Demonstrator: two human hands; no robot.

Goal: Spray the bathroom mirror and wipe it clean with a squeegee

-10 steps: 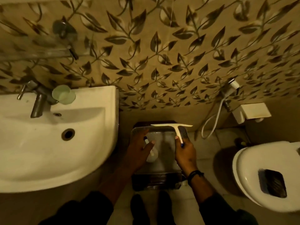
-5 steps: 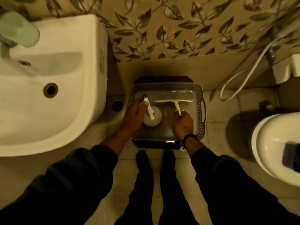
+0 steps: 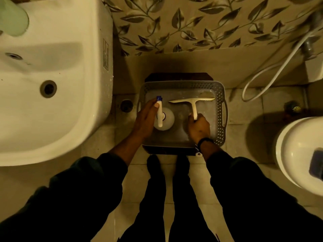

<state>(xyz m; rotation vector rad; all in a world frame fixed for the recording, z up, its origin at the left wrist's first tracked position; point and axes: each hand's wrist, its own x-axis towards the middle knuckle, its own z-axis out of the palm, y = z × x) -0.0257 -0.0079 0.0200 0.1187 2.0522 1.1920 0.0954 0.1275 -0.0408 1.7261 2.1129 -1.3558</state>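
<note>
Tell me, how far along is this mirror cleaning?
Done: nothing can be confirmed; no mirror is in view. In hand: the left hand is on the spray bottle and the right hand grips the squeegee handle, both inside the grey basket on the floor. Whether they are being fetched or put away is unclear, so what's left is uncertain.

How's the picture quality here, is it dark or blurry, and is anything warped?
Head view: dim, yellowish light; the sleeves and legs sink into near-black shadow. The sink rim bows from wide-angle distortion. The green cup at top left is blurred, while the squeegee and spray bottle in the basket stay fairly sharp.
</note>
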